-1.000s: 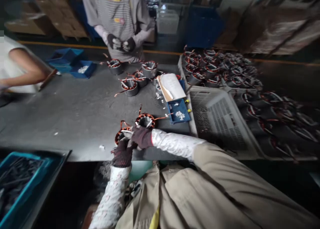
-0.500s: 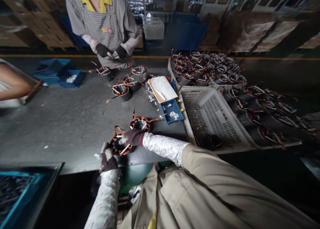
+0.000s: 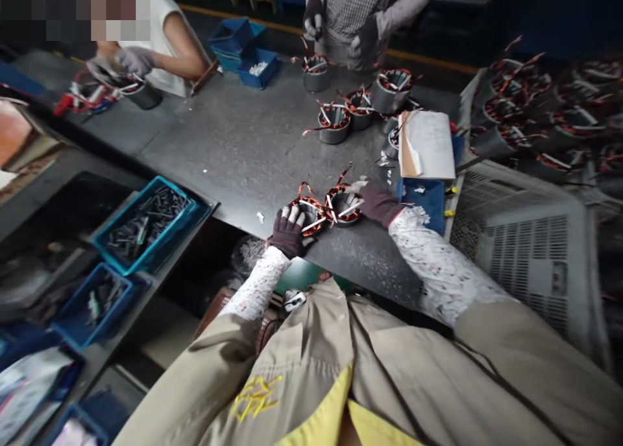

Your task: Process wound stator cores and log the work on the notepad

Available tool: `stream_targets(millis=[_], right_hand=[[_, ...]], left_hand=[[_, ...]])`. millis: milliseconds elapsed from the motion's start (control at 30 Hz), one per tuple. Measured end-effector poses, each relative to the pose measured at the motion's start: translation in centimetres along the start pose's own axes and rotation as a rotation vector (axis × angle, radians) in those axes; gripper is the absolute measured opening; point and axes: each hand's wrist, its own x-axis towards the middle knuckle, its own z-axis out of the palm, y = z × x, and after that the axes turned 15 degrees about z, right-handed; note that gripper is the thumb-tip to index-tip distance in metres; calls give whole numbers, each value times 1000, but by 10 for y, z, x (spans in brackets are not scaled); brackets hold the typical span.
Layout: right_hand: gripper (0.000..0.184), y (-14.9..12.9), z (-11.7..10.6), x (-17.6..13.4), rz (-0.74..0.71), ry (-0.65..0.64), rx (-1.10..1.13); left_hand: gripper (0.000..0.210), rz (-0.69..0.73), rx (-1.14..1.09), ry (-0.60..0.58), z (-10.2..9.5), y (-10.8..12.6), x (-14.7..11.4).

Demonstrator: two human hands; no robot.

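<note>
Two motor stators with orange copper windings and white sleeved leads stand side by side near the bench's front edge. My gloved left hand (image 3: 288,232) grips the near left side of the left stator (image 3: 314,222), with fingertips over its rim and the thumb low. From the right, my gloved right hand (image 3: 378,201) holds the rim of the right stator (image 3: 344,207). Its fingertips are pale against the dark glove, and its thumb is hard to make out. The stators touch or nearly touch each other.
Several more stators (image 3: 333,124) stand farther back on the bench (image 3: 233,134). A notepad (image 3: 433,144) overlaps a blue tray (image 3: 422,193), beside a white crate (image 3: 530,238). Blue bins (image 3: 146,222) sit lower left. Two co-workers stand across the bench, one handling a stator (image 3: 141,94).
My right hand has gone from the left stator to the right one. My left hand has come onto the left stator's rim. The view has swung left, showing the second co-worker's hands.
</note>
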Motion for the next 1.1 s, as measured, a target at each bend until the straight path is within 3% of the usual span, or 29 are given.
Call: stream_targets(millis=[100,167,233,300,433,533,633,700,800,967,1100], right_hand=[[57,2,1,-17,-215,-160,-470],[71,-18,10,-27,-231,-212,-587],[76,-47,22,-33,-150,-227,-662],[65,-73,29,-35,-14,-224,-645],[48,-91,31,-42,115,-224,-588],[46,-77,32,-66,106,-273,-575],[47,-52,37,-107,77,-327,-563],[48,-34,42,-136,44,-315,-544],[47,-12,50,-171,53,-303,-508],[45,3,63,-197,240,-296,-449],[41,6,72,-200,240,-196,-438]], left_hand=[[84,-39,9,-78,1,26,25],[72,-150,-27,-160,1,41,46],[55,-283,-72,-213,0,51,65],[45,-350,-120,-219,-2,55,75],[52,-302,-209,-179,-13,42,70],[58,-158,-288,-172,-23,19,53],[35,-28,-311,-268,-28,-1,35],[27,-26,-260,-268,-27,-5,25],[32,-77,-178,-194,-19,3,17],[52,-125,-219,-58,-8,25,20],[52,-180,-272,-94,-6,41,26]])
